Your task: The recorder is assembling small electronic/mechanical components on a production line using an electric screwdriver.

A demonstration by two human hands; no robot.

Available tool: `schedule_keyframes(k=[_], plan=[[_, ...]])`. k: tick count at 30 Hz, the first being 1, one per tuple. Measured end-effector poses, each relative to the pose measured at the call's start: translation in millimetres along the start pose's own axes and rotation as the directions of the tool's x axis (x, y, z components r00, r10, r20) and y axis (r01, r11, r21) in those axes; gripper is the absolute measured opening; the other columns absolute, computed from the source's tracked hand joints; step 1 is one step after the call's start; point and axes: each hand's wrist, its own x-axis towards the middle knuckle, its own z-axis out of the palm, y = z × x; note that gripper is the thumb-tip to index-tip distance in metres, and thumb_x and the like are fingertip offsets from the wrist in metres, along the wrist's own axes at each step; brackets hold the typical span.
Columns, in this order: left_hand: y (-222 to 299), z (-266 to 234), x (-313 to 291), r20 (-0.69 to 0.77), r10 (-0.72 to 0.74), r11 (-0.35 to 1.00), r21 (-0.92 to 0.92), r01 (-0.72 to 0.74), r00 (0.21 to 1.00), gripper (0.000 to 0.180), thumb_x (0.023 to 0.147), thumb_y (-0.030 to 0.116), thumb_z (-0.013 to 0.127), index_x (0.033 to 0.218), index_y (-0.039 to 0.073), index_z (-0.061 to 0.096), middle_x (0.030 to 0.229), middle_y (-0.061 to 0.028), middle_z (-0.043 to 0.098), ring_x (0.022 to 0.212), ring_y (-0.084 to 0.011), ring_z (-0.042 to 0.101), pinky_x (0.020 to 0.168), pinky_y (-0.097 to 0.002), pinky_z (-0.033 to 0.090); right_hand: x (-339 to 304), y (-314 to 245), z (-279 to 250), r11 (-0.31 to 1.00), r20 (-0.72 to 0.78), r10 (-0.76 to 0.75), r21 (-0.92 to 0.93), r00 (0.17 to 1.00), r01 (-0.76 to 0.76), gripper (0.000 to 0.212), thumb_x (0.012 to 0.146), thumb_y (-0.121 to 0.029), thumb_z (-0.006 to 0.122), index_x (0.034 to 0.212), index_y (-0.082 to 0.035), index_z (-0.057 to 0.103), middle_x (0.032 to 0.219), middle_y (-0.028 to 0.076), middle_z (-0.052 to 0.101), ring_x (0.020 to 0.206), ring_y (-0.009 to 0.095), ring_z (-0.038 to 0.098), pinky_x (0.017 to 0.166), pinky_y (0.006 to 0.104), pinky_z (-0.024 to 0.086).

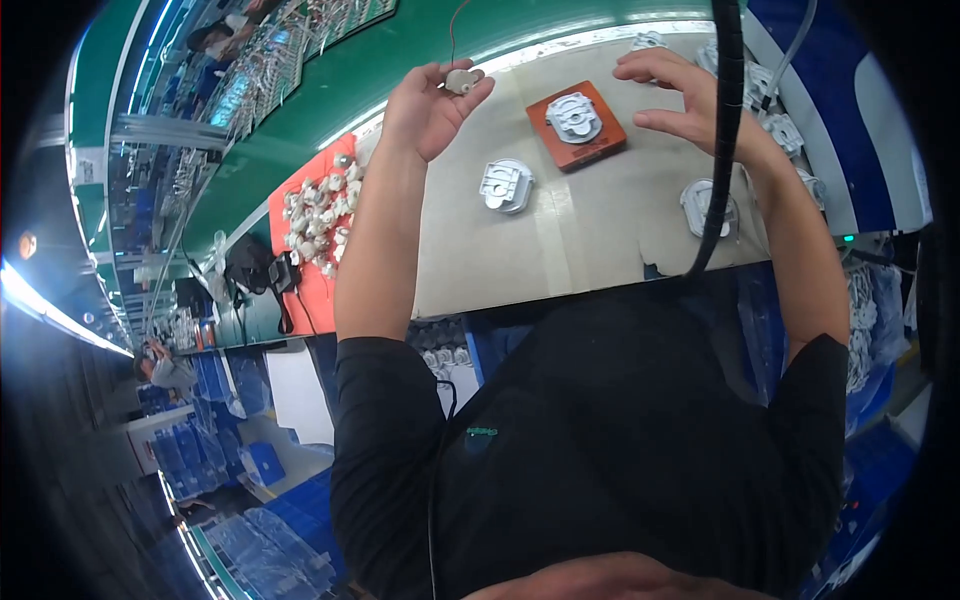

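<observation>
A pile of small white parts [318, 212] is lying on a red tray [312, 285] at the left of the counter [590, 250]. The left hand [428, 105] is pinching a small round part [461, 80] with a thin wire between thumb and fingertips, above the counter's far edge. A white housing [507, 186] is lying flat nearby. Another white housing is sitting on an orange block [577, 124]. The right hand [690, 100] is hovering beside that block, fingers spread and holding nothing, behind a black hose [722, 150].
</observation>
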Motion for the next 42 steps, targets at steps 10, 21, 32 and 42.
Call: schedule_keyframes(k=[10, 21, 32, 42], plan=[[-16, 32, 8, 0.278, 0.017, 0.983, 0.171, -0.067, 0.96, 0.031, 0.101, 0.005, 0.049, 0.125, -0.016, 0.05, 0.121, -0.0275, 0.061, 0.115, -0.0378, 0.065, 0.098, -0.0391, 0.059, -14, 1, -9, 0.995, -0.061, 0.103, -0.006, 0.993, -0.103, 0.052, 0.09, -0.025, 0.073, 0.137, -0.009, 0.056, 0.137, 0.01, 0.056, 0.122, 0.025, 0.057, 0.108, 0.0406, 0.045], [-43, 65, 4, 0.348, 0.131, 0.06, 0.932, -0.358, 0.928, 0.037, 0.083, 0.03, 0.084, 0.095, -0.002, 0.071, 0.085, -0.0058, 0.071, 0.07, -0.0102, 0.065, 0.062, -0.0245, 0.053, -8, -30, -31, 0.966, 0.005, 0.233, 0.116, 0.972, -0.232, 0.049, 0.084, -0.023, 0.08, 0.123, -0.001, 0.063, 0.128, 0.02, 0.061, 0.122, 0.035, 0.057, 0.103, 0.0426, 0.046], [-45, 74, 5, 0.254, 0.034, 0.086, 0.963, -0.256, 0.967, 0.037, 0.082, 0.028, 0.085, 0.093, -0.003, 0.068, 0.078, -0.0078, 0.068, 0.068, -0.0131, 0.067, 0.059, -0.0271, 0.058, -11, -35, -39, 0.993, -0.123, 0.034, 0.113, 0.992, -0.021, 0.037, 0.086, -0.016, 0.075, 0.119, -0.002, 0.066, 0.11, 0.014, 0.066, 0.103, 0.028, 0.063, 0.092, 0.0367, 0.049], [-61, 60, 5, 0.324, 0.165, 0.08, 0.937, -0.34, 0.932, 0.034, 0.082, 0.025, 0.084, 0.086, -0.001, 0.064, 0.073, -0.0031, 0.062, 0.061, -0.0094, 0.058, 0.052, -0.0248, 0.049, 20, -56, -46, 0.981, -0.543, -0.033, 0.143, 0.839, 0.131, 0.04, 0.087, -0.005, 0.076, 0.124, 0.0, 0.06, 0.104, 0.004, 0.065, 0.094, 0.011, 0.061, 0.083, 0.0245, 0.05]])
